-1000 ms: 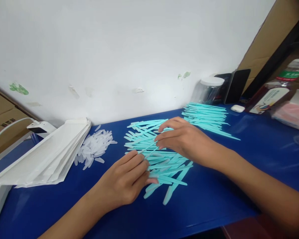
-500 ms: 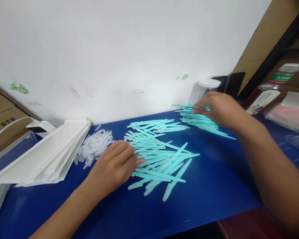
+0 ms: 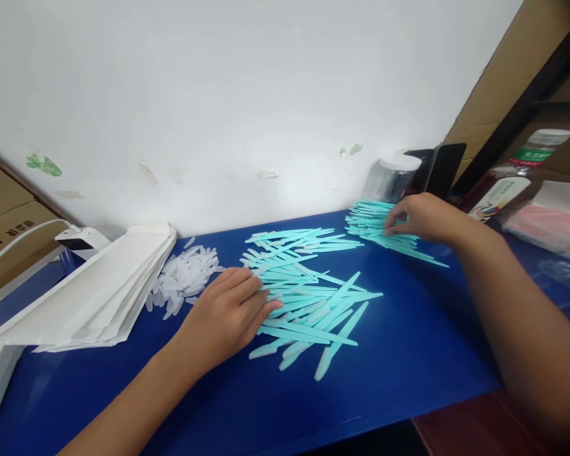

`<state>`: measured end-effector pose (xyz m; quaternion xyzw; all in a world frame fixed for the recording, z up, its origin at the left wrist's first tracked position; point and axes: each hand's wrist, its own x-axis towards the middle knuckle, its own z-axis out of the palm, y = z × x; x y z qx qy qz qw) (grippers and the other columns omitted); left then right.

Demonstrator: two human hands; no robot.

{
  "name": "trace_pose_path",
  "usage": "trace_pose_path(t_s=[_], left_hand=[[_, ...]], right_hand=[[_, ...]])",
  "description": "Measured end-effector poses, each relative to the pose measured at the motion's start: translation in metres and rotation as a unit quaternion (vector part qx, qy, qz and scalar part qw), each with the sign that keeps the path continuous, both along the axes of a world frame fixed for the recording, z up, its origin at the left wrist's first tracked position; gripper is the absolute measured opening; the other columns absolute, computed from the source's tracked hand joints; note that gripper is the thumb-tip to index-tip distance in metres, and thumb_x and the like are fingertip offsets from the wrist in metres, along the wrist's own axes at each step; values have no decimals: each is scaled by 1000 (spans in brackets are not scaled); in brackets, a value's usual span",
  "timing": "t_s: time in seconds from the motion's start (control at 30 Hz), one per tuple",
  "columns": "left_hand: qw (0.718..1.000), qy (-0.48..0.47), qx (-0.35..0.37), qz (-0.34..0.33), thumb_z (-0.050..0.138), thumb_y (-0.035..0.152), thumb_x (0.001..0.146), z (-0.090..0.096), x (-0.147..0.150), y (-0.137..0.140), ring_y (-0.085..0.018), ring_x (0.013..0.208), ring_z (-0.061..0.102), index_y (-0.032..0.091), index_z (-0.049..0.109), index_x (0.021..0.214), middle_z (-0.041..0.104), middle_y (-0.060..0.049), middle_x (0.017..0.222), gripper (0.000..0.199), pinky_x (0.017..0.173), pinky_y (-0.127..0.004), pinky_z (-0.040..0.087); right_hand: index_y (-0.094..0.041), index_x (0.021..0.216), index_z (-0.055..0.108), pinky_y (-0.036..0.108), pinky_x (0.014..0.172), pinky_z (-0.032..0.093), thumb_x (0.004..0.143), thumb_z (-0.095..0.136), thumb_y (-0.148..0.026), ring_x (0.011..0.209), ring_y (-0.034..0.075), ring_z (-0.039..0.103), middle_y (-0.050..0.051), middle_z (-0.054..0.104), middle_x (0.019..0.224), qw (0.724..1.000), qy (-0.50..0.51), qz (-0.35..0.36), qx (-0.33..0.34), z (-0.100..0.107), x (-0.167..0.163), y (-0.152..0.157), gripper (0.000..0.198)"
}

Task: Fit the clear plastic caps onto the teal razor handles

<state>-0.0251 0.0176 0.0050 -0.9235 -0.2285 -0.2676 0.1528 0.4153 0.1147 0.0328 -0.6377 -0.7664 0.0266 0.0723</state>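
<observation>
A loose pile of turquoise eyebrow razors (image 3: 308, 310) lies in the middle of the blue table. My left hand (image 3: 237, 307) rests at its left edge, fingers curled and thumb drawn in; whatever they hold is hidden. Farther back on the right is a second, neater stack of turquoise razors (image 3: 368, 218), mostly pointing the same way. Over that stack's right side hovers or rests my right hand (image 3: 420, 218), its thumb and bent fingers slightly apart with no razor visible between them. Small translucent blade caps (image 3: 185, 275) are heaped left of the middle pile.
White paper envelopes (image 3: 99, 291) are stacked at the left, beside a white device with a cable (image 3: 83, 240). Behind the right stack stands a clear jar with a white lid (image 3: 399, 163). A bottle (image 3: 508, 180) and a pink-filled plastic packet (image 3: 546, 221) are at the far right.
My right hand has moved slightly right and down over the stack. The razor that stuck out left of its fingers no longer shows there. My left hand has barely moved.
</observation>
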Motion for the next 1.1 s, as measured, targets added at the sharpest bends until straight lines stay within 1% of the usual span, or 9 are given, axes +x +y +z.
trace_pose_path(t_s=[0.2,0.53,0.63,0.73,0.8,0.87,0.93,1.0,1.1], left_hand=[[1000,-22,4,2,67,22,103,3,-1,-1,-22,83,66,14,72,95,68,-7,83,13,79,-41,58],[1000,-23,3,-3,69,22,102,1,0,-1,-23,85,67,13,72,96,69,-8,84,11,80,-42,59],[1000,-22,-1,-3,68,22,103,1,-1,0,-22,85,68,14,72,98,69,-7,85,10,80,-40,59],[1000,-27,1,-8,69,21,102,0,-1,1,-22,85,68,14,72,100,70,-7,85,8,81,-41,60],[999,-33,0,-10,70,21,102,0,-1,1,-23,86,68,13,72,102,70,-7,86,8,81,-41,60],[999,-35,1,-9,71,20,101,0,-1,1,-23,87,68,13,71,103,70,-8,87,8,82,-41,60],[999,-35,1,-6,70,21,102,-1,-1,2,-23,88,67,13,70,103,70,-8,87,8,82,-41,60],[999,-36,-4,-3,69,22,103,-1,-1,3,-22,88,67,13,70,104,70,-8,87,9,82,-41,59],[999,-37,-17,6,66,24,105,-3,-2,5,-22,87,66,14,71,105,70,-7,86,11,82,-41,59]], right_hand=[[-17,79,77,33,67,39,78,83,-32,75,23,63,11,76,84,999,-11,-13,-33,-2,-2,-1,16],[-18,82,75,34,64,40,87,76,-38,69,21,65,12,78,83,997,16,-5,-73,-13,-8,0,21],[-19,80,74,32,63,40,84,78,-41,70,21,65,9,76,82,997,11,-9,-69,-16,-11,3,23],[-20,87,73,29,60,39,79,83,-47,68,20,64,6,75,82,999,15,-14,-49,-16,-17,4,30],[-20,90,74,29,58,38,83,79,-55,64,18,62,4,73,76,999,41,-4,-28,-12,-25,-1,36],[-21,92,75,29,59,40,92,70,-61,65,18,62,4,72,73,993,107,44,-14,-5,-41,-10,41],[-21,101,78,30,68,48,99,63,-62,78,20,68,6,77,86,968,211,133,-23,2,-65,-24,43],[-25,113,79,31,75,53,96,70,-59,95,23,72,7,80,107,934,284,215,-24,6,-94,-41,39],[-26,112,77,36,87,56,94,78,-49,102,23,71,7,78,114,894,317,316,-20,3,-133,-66,30]])
